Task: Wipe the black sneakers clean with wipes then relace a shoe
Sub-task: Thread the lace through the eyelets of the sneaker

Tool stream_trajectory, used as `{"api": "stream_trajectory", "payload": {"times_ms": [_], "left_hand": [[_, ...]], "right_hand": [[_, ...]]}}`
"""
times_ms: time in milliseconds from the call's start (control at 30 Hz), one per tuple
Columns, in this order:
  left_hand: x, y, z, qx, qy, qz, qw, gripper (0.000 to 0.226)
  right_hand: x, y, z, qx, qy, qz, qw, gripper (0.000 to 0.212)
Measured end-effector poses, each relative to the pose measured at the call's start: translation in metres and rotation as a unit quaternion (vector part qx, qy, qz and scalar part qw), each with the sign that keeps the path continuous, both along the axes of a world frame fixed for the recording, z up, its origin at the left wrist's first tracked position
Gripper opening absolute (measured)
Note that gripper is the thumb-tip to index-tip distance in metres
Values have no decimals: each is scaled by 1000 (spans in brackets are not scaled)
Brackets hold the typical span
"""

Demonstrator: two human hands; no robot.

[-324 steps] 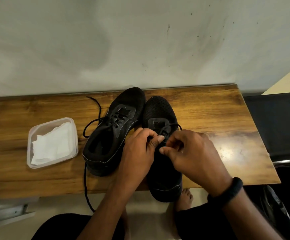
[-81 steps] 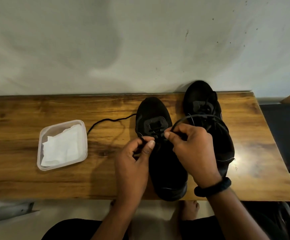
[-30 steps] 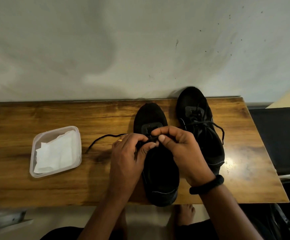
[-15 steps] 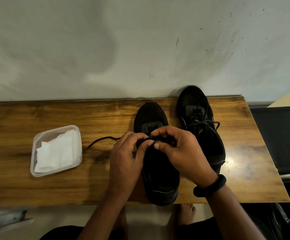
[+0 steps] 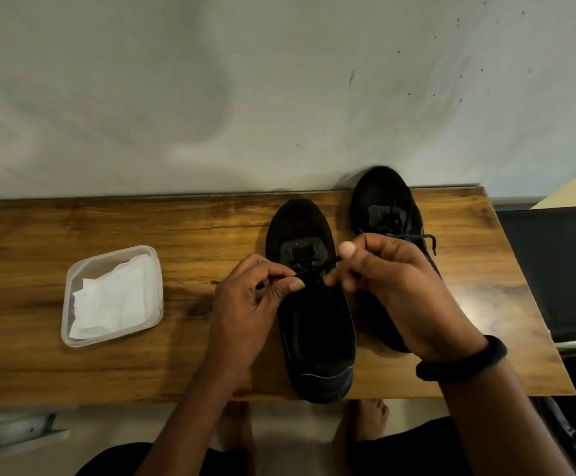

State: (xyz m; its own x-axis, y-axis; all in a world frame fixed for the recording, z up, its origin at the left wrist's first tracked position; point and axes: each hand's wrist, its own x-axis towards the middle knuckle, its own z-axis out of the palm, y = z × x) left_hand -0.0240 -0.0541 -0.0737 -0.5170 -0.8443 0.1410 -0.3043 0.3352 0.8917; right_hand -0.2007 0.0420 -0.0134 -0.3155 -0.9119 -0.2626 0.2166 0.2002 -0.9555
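Sneakers (image 5: 314,324) on table (image 5: 39,228), wipes (image 5: 115,304) in tub (image 5: 89,269)

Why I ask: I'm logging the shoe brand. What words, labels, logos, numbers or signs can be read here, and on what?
No text can be read anywhere.
Near sneaker: plain black; its tongue patch shows no lettering.
Far sneaker: black, any mark too dark to tell.
Tub and wipes: no label.
Wristband: plain black.
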Motion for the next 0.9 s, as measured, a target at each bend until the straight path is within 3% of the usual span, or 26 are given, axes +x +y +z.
{"api": "stream_trajectory", "payload": {"times_ms": [133, 200, 367, 467, 567, 667, 733, 767, 833, 900], "left_hand": [[4, -3, 6, 16, 3, -4, 1000, 23], [9, -10, 9, -8, -7, -2, 1000, 24], [21, -21, 14, -52, -20, 6, 998, 21], [23, -23, 15, -57, -29, 18, 998, 17], [21, -21, 15, -54, -36, 16, 998, 17], [20, -18, 15, -57, -38, 2, 998, 17], [20, -18, 16, -58, -36, -5, 998, 16], [21, -18, 16, -57, -34, -7, 998, 15], [21, -18, 17, -52, -31, -9, 998, 11], [21, -18, 17, -42, -27, -13, 999, 8]], "right_hand": [[-12, 3, 5, -13, -135, -27, 990, 23], [-26, 9, 9, -6, -134, -14, 991, 25], [-57, 30, 29, 104, 115, 43, 987, 30], [-76, 48, 47, 114, 152, 30, 981, 24], [-100, 68, 58, 111, 172, -70, 976, 26], [-117, 80, 43, 159, 351, -118, 915, 29], [-118, 78, 22, 209, 439, -92, 869, 3], [-109, 71, 16, 243, 469, -72, 846, 16], [-86, 50, 10, 220, 538, -41, 812, 15], [-59, 30, 17, 127, 541, -16, 831, 17]]}}
